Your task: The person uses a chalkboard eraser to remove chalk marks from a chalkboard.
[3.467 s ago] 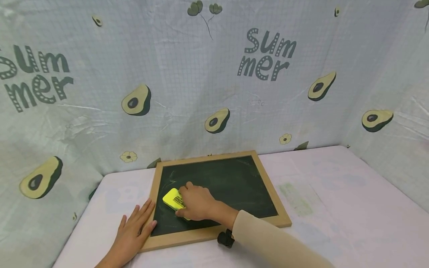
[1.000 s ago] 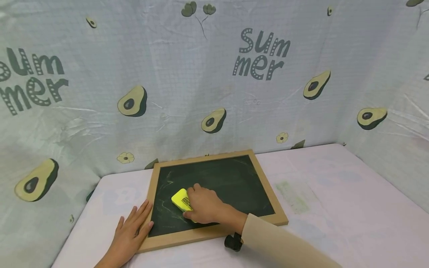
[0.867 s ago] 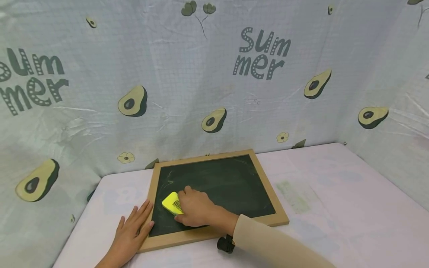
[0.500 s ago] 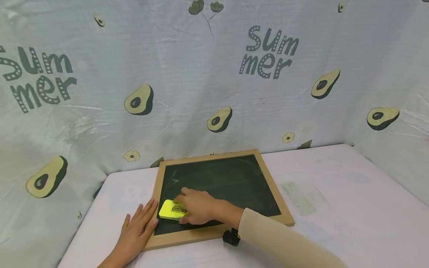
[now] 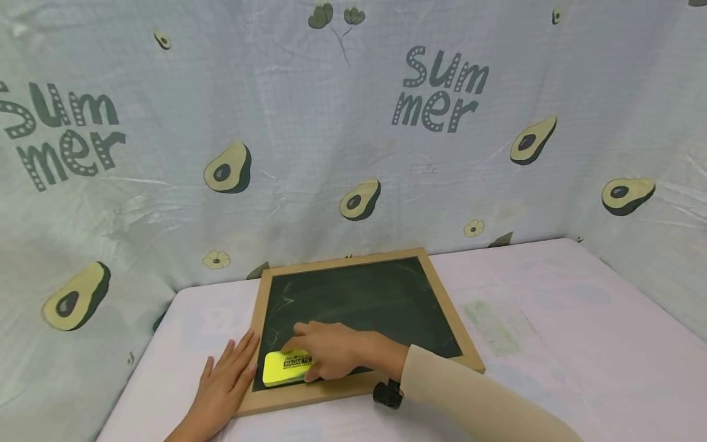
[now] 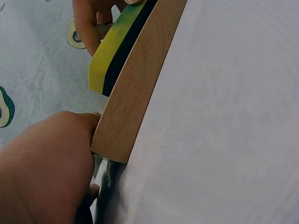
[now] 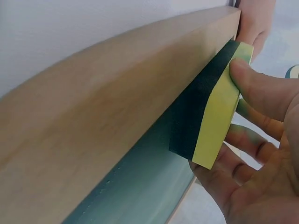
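A wood-framed chalkboard lies on the table. My right hand grips a yellow board eraser by its sides, at the board's lower left corner beside the near frame edge. In the right wrist view, thumb and fingers hold the eraser from opposite sides, its dark felt side toward the board; greenish dust marks the fingers. My left hand rests with straight fingers along the left frame edge. The left wrist view shows the left hand at the frame's corner, the eraser just beyond.
Faint chalk smears mark the board's left side. A pale pink cloth with a greenish stain covers the table. Behind stands a hanging sheet printed with avocados. A small black camera sits on the right wrist.
My right hand has swept the eraser left and right, then down toward the board's lower left corner, turning it nearly level with the near edge. My left hand stays on the frame.
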Tool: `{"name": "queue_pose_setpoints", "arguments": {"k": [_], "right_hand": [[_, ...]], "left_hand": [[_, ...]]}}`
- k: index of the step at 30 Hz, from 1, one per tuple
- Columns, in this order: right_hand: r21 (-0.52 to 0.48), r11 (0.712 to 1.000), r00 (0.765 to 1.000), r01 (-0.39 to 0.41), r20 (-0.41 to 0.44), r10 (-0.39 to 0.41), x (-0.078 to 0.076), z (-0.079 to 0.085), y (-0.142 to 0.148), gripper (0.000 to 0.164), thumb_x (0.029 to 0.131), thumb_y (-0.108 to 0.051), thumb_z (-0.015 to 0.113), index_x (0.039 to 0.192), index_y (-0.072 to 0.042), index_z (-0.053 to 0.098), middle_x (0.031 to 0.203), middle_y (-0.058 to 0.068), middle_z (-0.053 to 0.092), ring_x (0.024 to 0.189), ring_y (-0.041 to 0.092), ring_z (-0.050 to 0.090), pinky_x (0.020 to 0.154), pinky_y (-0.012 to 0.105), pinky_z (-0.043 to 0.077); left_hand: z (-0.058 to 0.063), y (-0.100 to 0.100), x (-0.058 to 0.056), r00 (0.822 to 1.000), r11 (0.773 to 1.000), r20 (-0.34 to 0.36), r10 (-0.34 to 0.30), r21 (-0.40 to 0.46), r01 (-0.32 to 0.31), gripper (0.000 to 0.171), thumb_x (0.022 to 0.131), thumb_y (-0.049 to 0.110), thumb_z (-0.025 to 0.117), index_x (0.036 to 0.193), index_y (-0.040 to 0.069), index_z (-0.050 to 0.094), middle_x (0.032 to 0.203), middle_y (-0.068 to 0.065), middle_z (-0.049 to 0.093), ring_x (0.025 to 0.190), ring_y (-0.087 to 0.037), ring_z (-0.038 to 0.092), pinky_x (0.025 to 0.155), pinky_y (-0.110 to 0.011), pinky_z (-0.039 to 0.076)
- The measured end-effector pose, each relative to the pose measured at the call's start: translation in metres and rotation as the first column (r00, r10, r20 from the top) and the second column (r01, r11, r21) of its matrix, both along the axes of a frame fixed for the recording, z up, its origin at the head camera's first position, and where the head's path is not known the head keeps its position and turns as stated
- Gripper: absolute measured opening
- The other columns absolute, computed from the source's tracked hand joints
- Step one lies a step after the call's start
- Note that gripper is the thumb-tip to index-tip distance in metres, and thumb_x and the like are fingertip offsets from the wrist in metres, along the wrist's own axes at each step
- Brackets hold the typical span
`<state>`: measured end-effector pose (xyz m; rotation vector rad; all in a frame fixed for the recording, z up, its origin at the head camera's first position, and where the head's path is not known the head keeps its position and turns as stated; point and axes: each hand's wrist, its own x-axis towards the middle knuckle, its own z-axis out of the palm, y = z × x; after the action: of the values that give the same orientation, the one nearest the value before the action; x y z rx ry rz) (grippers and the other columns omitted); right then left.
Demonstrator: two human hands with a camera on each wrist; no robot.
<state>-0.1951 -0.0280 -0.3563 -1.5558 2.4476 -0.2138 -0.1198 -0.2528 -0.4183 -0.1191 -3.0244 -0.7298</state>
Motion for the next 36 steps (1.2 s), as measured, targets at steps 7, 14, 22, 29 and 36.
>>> {"name": "queue_pose_setpoints", "arguments": {"k": [7,14,22,29,36], "right_hand": [[-0.01,0.999,0.997,-0.039,-0.061,0.038,0.002,-0.007,0.003,0.054,0.084,-0.038,0.058,0.133,-0.024,0.04,0.094,-0.012,0.036,0.08,0.001,0.036,0.057,0.013,0.033],[0.004,1.0,0.992,-0.017,-0.124,0.017,0.007,-0.004,0.009,0.057,0.084,-0.042,0.057,0.135,-0.025,0.038,0.096,-0.012,0.036,0.079,0.0,0.036,0.053,0.013,0.034],[-0.179,0.977,0.968,0.118,-0.198,-0.153,-0.002,0.002,0.058,0.061,0.08,-0.045,0.062,0.133,-0.021,0.042,0.089,-0.007,0.035,0.069,0.004,0.037,0.048,0.014,0.033],[-0.348,0.872,0.884,0.345,-0.19,-0.426,-0.012,0.011,0.133,0.061,0.074,-0.043,0.069,0.127,-0.017,0.051,0.089,-0.007,0.038,0.067,0.006,0.041,0.054,0.018,0.039],[-0.363,0.756,0.76,0.545,-0.166,-0.628,-0.015,0.002,0.208,0.061,0.072,-0.04,0.072,0.123,-0.012,0.054,0.091,-0.003,0.044,0.066,0.008,0.043,0.054,0.022,0.039]], "left_hand": [[0.0,0.0,0.001,0.998,1.0,0.059,0.027,-0.016,-0.026,0.06,0.093,0.051,0.03,0.142,0.018,0.023,0.146,-0.008,0.018,0.13,-0.042,0.006,0.094,-0.065,-0.007],[-0.003,-0.001,0.001,0.997,1.0,0.068,0.025,-0.005,-0.024,0.061,0.092,0.053,0.029,0.143,0.019,0.023,0.147,-0.007,0.017,0.13,-0.042,0.006,0.094,-0.064,-0.009],[-0.003,0.0,0.001,1.0,1.0,0.009,0.003,0.026,-0.004,0.06,0.092,0.051,0.031,0.142,0.018,0.025,0.147,-0.006,0.018,0.13,-0.041,0.009,0.094,-0.064,-0.008],[-0.003,0.001,0.001,1.0,0.999,-0.002,-0.006,0.032,0.007,0.059,0.093,0.05,0.031,0.142,0.018,0.024,0.147,-0.006,0.017,0.131,-0.04,0.009,0.094,-0.063,-0.009],[-0.002,0.001,0.0,0.999,1.0,0.034,0.002,0.028,-0.003,0.062,0.092,0.053,0.03,0.142,0.017,0.023,0.147,-0.007,0.017,0.13,-0.041,0.008,0.094,-0.063,-0.011]]}}
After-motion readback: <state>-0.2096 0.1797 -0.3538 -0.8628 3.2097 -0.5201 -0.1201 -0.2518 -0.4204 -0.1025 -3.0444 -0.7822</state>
